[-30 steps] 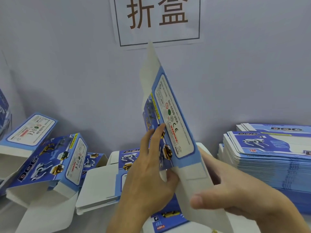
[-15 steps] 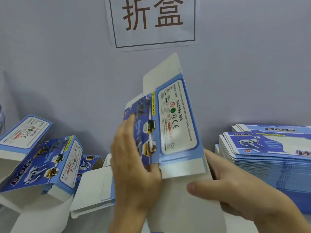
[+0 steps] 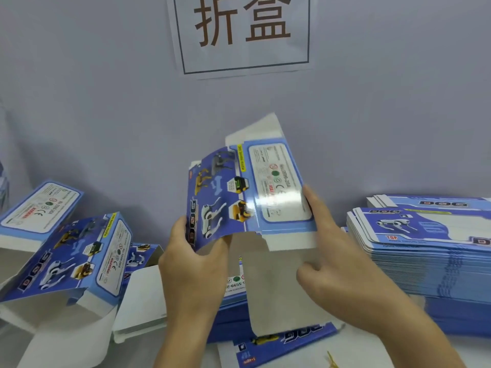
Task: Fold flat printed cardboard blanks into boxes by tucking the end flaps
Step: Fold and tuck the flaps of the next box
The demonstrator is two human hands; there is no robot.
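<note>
Nearest you, the long grey flap (image 3: 281, 290) hangs down toward 6 o'clock, just below your two hands. Your left hand (image 3: 196, 264) grips the 9 o'clock edge of the blue printed cardboard box blank (image 3: 239, 197), and your right hand (image 3: 337, 258) holds its 3 o'clock edge. The blank runs long from 6 up to 12, so the flap is a bit closer to your right fingers, I think.

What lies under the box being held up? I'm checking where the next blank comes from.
Under the held box lie more printed blanks on the table; the box's hanging flap and both hands cover most of them.
</note>
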